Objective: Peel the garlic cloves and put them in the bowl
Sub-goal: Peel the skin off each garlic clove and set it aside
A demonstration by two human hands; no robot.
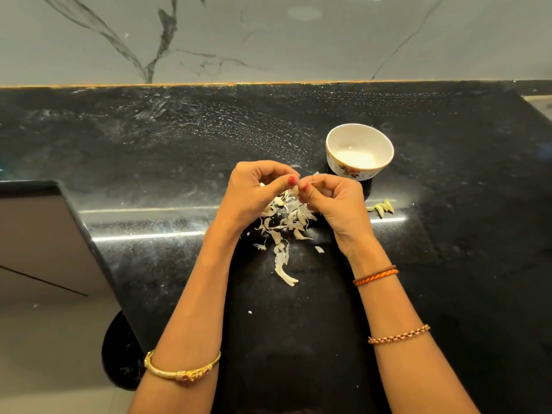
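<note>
Working over the black desk (448, 279), your bowl (359, 150) looks empty. Husks (286, 219) lie piled below your left hand (254, 189) and right hand (334, 201), together pinching one clove (295, 190). Peeled cloves (381, 207) wait beside the bowl.

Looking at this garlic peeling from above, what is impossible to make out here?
- Head view: the clove being peeled, hidden between the fingertips of the left hand and right hand.
- Part of the peel pile, covered by both hands.
- The bowl: pale inside, too washed out to tell any contents.
- The yellowish pieces by the right hand: too small to say whether they are peeled cloves.
</note>
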